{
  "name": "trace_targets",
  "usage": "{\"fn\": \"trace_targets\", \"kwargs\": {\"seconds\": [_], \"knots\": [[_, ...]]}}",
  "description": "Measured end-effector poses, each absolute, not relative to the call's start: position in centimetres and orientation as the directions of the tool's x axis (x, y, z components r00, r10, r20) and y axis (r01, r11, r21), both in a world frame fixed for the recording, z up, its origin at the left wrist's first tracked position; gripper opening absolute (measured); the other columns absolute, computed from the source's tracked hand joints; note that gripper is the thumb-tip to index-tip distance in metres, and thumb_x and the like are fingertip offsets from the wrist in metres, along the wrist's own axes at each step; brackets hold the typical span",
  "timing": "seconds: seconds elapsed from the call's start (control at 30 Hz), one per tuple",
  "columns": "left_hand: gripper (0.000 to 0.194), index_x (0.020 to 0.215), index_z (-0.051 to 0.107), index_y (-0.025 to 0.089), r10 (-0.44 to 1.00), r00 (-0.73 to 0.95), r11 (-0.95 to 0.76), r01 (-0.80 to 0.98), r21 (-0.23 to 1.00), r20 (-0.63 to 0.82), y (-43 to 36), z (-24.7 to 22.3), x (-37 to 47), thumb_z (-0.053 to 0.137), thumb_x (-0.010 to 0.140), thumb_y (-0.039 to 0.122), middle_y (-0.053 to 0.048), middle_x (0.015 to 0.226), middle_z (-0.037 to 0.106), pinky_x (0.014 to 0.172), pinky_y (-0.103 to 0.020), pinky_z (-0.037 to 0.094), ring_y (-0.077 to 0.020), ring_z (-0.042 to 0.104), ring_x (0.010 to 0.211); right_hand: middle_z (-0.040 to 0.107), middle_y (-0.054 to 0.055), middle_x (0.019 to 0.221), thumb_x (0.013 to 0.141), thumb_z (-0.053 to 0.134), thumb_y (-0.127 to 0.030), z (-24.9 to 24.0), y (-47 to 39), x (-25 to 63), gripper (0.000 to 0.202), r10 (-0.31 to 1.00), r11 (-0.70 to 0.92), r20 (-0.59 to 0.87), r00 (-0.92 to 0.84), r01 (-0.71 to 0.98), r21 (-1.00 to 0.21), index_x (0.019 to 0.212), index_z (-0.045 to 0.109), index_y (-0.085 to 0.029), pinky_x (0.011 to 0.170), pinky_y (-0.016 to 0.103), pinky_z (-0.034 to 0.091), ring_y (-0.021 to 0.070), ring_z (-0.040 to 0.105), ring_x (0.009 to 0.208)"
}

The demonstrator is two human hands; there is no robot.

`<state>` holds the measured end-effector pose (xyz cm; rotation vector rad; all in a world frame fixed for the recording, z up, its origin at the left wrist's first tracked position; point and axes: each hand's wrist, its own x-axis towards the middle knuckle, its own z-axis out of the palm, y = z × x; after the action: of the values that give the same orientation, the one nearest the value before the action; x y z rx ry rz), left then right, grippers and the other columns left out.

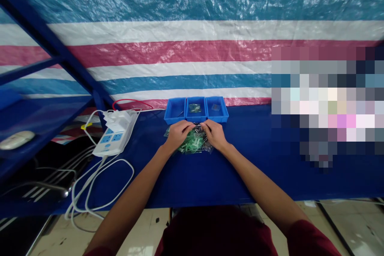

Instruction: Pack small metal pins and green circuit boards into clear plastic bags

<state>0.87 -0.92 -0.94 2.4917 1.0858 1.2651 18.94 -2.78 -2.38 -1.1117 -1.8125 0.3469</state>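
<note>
Three blue rectangular plastic bins (196, 119) beyond the person's fingers (186, 125) hold few items; a sizeable green-and-clear plastic-bagged pile (192, 144) lies beneath them. Whether they pinch anything cannot be told.

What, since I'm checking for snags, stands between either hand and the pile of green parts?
Nothing visible: the left hand and right hand are both at the pile of green parts. The blue trays stand beyond the hands, not in between.

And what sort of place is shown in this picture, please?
Probably a makeshift workshop: bagged small parts and blue bins share a table, with a striped plastic sheet behind.
</note>
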Motion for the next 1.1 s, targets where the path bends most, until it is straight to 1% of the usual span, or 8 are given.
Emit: {"fn": "trace_targets", "kwargs": {"seconds": [0.1,0.27,0.37,0.47,0.57,0.73,0.93,1.1], "knots": [[0.034,0.077,0.066,0.018,0.639,0.254,-0.697,0.589,0.408,0.726,-0.9,-0.3,0.8,0.046,0.095,0.04,-0.003,0.068,0.066,0.065,-0.026,0.046,-0.0136,0.06,0.063,0.058,0.002,0.06,0.099,0.03,-0.044,-2.2,-3.0,18.9,0.05,0.831,0.518,0.538,-0.142,0.551,-0.655,0.061,0.054,-0.02,0.064,0.026,0.041,0.0136,0.055,0.059],[0.037,0.077,0.063,0.018,0.557,-0.043,-0.524,0.757,0.391,0.829,1.3,1.6,-0.7,0.043,0.095,0.043,-0.006,0.068,0.062,0.067,-0.03,0.041,-0.0172,0.056,0.067,0.061,0.002,0.061,0.098,0.03,-0.045,-2.0,-3.1,18.9,0.052,0.83,0.524,0.535,-0.155,0.543,-0.656,0.063,0.057,-0.02,0.065,0.026,0.042,0.0142,0.059,0.061],[0.042,0.064,0.059,0.018,0.708,-0.003,-0.319,0.89,0.324,0.706,2.9,1.7,-1.8,0.048,0.09,0.049,-0.004,0.054,0.054,0.057,-0.029,0.032,-0.0193,0.054,0.059,0.061,0.002,0.06,0.098,0.03,-0.046,-2.1,-3.1,18.9,0.052,0.837,0.515,0.524,-0.158,0.552,-0.655,0.063,0.058,-0.02,0.065,0.026,0.042,0.0145,0.059,0.06],[0.045,0.057,0.055,0.018,0.759,0.072,-0.27,0.939,0.212,0.647,3.3,1.1,-2.4,0.047,0.091,0.045,-0.003,0.048,0.051,0.053,-0.027,0.025,-0.0182,0.052,0.053,0.061,0.003,0.061,0.099,0.03,-0.045,-2.2,-3.0,19.0,0.052,0.844,0.498,0.512,-0.159,0.587,-0.639,0.063,0.059,-0.019,0.065,0.026,0.041,0.0145,0.058,0.06],[0.045,0.055,0.054,0.018,0.772,0.226,-0.383,0.912,0.15,0.594,2.9,0.4,-2.3,0.045,0.093,0.041,-0.003,0.049,0.053,0.052,-0.027,0.022,-0.0154,0.05,0.05,0.062,0.003,0.064,0.098,0.035,-0.042,-2.3,-2.7,19.1,0.047,0.854,0.451,0.503,-0.132,0.67,-0.59,0.067,0.062,-0.019,0.063,0.025,0.039,0.0141,0.057,0.061],[0.042,0.06,0.06,0.018,0.731,0.49,-0.617,0.772,0.154,0.475,1.6,-0.4,-1.4,0.044,0.094,0.038,-0.002,0.055,0.059,0.053,-0.026,0.029,-0.0144,0.053,0.053,0.064,0.003,0.074,0.086,0.06,-0.046,-2.3,-2.3,19.4,0.028,0.902,0.372,0.396,-0.173,0.777,-0.508,0.079,0.07,-0.02,0.061,0.025,0.038,0.0149,0.058,0.068],[0.029,0.087,0.069,0.018,0.671,0.562,-0.708,0.679,0.193,0.484,0.9,-0.9,-0.8,0.046,0.093,0.035,-0.005,0.084,0.068,0.068,-0.025,0.044,-0.016,0.063,0.077,0.065,0.003,0.078,0.082,0.066,-0.041,-2.4,-2.3,19.2,0.02,0.919,0.369,0.319,-0.233,0.795,-0.481,0.078,0.071,-0.021,0.06,0.026,0.037,0.0149,0.059,0.07],[0.029,0.094,0.069,0.019,0.661,0.588,-0.724,0.663,0.191,0.466,1.0,-1.1,-0.9,0.048,0.093,0.039,-0.006,0.095,0.066,0.075,-0.027,0.048,-0.0184,0.063,0.088,0.066,0.003,0.079,0.085,0.063,-0.03,-2.5,-2.3,18.9,0.014,0.924,0.35,0.316,-0.216,0.811,-0.469,0.076,0.069,-0.022,0.059,0.026,0.036,0.0156,0.059,0.071]]}}
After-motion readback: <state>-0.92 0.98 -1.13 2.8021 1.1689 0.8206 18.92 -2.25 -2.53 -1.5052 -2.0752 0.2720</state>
